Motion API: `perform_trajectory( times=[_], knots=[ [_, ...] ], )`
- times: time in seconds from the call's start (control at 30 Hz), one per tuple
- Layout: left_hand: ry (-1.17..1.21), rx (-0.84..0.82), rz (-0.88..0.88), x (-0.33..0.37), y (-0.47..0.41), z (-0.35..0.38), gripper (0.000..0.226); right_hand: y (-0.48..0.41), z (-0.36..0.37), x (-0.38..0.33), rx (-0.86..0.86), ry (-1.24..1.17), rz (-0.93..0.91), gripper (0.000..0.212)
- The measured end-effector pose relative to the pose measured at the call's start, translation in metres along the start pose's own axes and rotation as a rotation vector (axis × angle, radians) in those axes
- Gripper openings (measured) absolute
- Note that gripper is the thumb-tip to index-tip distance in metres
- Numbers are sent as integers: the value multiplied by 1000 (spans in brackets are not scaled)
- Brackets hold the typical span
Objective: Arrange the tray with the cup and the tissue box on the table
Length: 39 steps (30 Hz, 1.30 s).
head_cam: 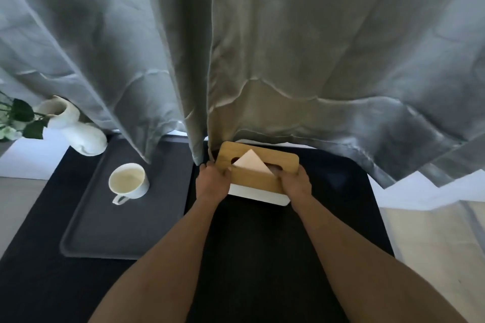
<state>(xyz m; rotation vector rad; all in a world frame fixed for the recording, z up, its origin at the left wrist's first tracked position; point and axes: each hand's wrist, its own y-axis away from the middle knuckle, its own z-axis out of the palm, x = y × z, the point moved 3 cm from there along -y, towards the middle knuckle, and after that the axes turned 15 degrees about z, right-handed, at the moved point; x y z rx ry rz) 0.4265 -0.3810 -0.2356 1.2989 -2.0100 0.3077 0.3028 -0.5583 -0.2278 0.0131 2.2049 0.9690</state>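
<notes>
Hands on both ends: the left hand (213, 180) wraps the left end of the tissue box (258, 175) and the right hand (294, 182) the right end, each grip closed on it, thumbs over the wooden lid (283, 158). A tissue (252, 162) stands up out of the slot between them. The box sits at the far side of the dark tabletop (262, 257), right against the hem of the grey curtain (288, 47); whether it is resting or just off the surface I cannot tell.

To the left lies the dark tray (110, 233), and on its far half stands the white cup (129, 183), handle toward the person, with pale liquid inside. A white vase (76, 128) with green leaves sits near the tray's far left corner.

My guess is that the box is the piece being placed now. Done well, it wants lifting level from the white base rather than by the lid alone, since the lid may be loose. It should come clear of the curtain before it travels. If it goes to the tray, the open near half is the safe spot, well apart from the cup. A knock there would spill it.
</notes>
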Motion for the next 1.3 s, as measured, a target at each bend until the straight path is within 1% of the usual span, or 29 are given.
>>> perform_trajectory(
  times=[0.17, 0.33, 0.5, 0.7, 0.83, 0.97, 1.1, 1.17, 1.3],
  knots=[
    [-2, -19, 22, 0, -23, 0, 46, -26, 6, -20, 37, 28, -25, 57],
    [0, -4, 33, 6, -35, 3, 44, -46, 7, -34, 58, 17, 0, 65],
    [32, 22, 27, 8, -40, 4, 41, -55, 11, -36, 56, 5, 14, 65],
    [68, 35, 9, 7, -40, 6, 41, -55, 16, -30, 41, -46, 8, 71],
    [63, 11, 14, 6, -38, 9, 42, -53, 21, -30, 69, -37, -13, 65],
    [-5, -53, 31, 5, -37, 10, 49, -46, 26, -33, 130, -34, -40, 59],
    [-78, -29, 50, 11, -31, 5, 57, -31, 29, -34, 224, -6, -89, 59],
    [-89, -2, 92, 16, -27, -1, 55, -21, 27, -35, 270, 19, -138, 52],
    [-158, 41, 241, 25, -22, -11, 41, -3, 22, -41, 354, 120, -224, 32]
  ],
)
